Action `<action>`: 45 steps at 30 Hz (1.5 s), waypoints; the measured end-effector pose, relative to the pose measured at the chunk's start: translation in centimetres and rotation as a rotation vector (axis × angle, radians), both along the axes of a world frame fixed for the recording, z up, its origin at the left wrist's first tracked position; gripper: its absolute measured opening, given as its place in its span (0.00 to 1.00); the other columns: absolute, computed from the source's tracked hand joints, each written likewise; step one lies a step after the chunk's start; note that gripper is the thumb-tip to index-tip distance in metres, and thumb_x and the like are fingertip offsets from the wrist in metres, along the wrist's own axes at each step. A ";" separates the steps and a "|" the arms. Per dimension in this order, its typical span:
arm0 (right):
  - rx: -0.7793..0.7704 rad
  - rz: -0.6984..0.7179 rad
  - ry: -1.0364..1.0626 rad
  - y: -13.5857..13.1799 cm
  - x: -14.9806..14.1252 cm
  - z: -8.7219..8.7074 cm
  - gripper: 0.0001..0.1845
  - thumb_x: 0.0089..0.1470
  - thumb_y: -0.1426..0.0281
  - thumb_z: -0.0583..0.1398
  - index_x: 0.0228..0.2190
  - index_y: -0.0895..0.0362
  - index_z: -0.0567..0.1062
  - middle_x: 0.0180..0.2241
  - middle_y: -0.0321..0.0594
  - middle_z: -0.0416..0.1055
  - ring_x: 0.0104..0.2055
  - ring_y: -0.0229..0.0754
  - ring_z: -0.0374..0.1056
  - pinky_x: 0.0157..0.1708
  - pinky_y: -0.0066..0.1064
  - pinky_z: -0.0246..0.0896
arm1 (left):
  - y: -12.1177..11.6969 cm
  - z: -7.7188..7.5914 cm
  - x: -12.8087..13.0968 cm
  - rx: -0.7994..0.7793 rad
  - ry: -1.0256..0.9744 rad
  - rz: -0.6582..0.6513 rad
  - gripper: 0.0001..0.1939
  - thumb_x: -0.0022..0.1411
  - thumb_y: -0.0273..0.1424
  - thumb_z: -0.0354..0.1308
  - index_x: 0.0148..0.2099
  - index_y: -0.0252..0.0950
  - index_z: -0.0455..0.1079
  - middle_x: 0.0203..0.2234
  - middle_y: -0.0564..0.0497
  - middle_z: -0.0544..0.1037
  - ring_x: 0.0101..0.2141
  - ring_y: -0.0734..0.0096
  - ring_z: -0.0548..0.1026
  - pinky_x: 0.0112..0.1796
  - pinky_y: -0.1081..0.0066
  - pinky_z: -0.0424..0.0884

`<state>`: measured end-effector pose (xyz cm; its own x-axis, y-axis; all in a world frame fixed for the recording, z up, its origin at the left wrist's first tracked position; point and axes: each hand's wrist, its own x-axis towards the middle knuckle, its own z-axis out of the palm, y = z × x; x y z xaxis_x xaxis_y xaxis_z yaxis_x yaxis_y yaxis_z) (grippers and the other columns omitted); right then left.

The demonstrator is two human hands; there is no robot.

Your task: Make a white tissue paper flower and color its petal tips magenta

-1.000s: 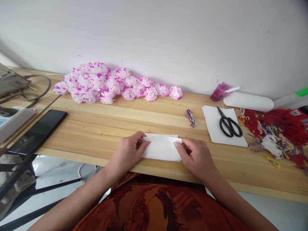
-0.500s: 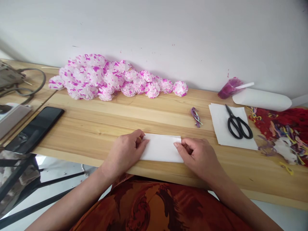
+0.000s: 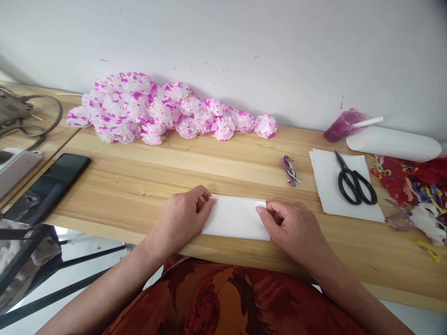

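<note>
A folded sheet of white paper (image 3: 238,217) lies flat near the front edge of the wooden table. My left hand (image 3: 186,215) pinches its far left corner between thumb and fingers. At the opposite end, my right hand (image 3: 291,223) grips the far right corner the same way, thumb on top. Beyond the right hand, black-handled scissors (image 3: 356,184) rest on a stack of white paper sheets (image 3: 326,195). A small bundle of purple and pale green ties (image 3: 289,170) lies between that stack and the flowers.
White and magenta paper flowers (image 3: 122,104) are heaped along the wall. A black phone (image 3: 49,186) and a power strip (image 3: 17,170) lie at left. A purple-stained cup (image 3: 338,126), a white paper roll (image 3: 394,143) and a red pile with colourful ties (image 3: 419,181) are at right.
The view has shifted slightly, so things on the right appear further right. Both hands keep their hold on the folded paper, which stays in nearly the same place.
</note>
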<state>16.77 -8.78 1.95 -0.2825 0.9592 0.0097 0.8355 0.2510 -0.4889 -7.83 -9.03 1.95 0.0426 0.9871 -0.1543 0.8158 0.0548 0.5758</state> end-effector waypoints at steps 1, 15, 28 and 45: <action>0.001 0.001 -0.002 0.0 0.0 0.0 0.24 0.61 0.61 0.55 0.17 0.56 0.58 0.14 0.30 0.60 0.18 0.33 0.49 0.26 0.32 0.42 | 0.0 0.0 0.0 -0.003 -0.003 0.001 0.09 0.64 0.39 0.53 0.35 0.41 0.70 0.19 0.57 0.75 0.19 0.73 0.69 0.25 0.72 0.59; 0.002 -0.001 -0.048 0.3 0.0 -0.2 0.24 0.61 0.61 0.55 0.16 0.56 0.59 0.13 0.30 0.58 0.17 0.33 0.47 0.26 0.32 0.41 | 0.5 -0.5 -0.2 -0.012 0.041 0.004 0.12 0.65 0.42 0.52 0.35 0.41 0.70 0.19 0.56 0.75 0.21 0.71 0.70 0.26 0.72 0.59; 0.011 -0.001 -0.076 0.6 -0.1 -0.3 0.23 0.60 0.62 0.55 0.16 0.55 0.60 0.12 0.30 0.59 0.16 0.33 0.49 0.25 0.32 0.40 | 0.8 -0.4 -0.1 -0.043 0.088 0.010 0.12 0.65 0.42 0.52 0.34 0.41 0.67 0.19 0.56 0.75 0.20 0.70 0.69 0.25 0.71 0.58; 0.080 -0.022 -0.175 0.6 -0.3 -0.9 0.22 0.59 0.62 0.56 0.17 0.55 0.61 0.14 0.31 0.62 0.17 0.35 0.53 0.27 0.32 0.41 | 1.0 -0.2 0.1 -0.076 0.086 0.020 0.09 0.63 0.39 0.52 0.43 0.42 0.66 0.17 0.58 0.70 0.20 0.68 0.69 0.26 0.71 0.57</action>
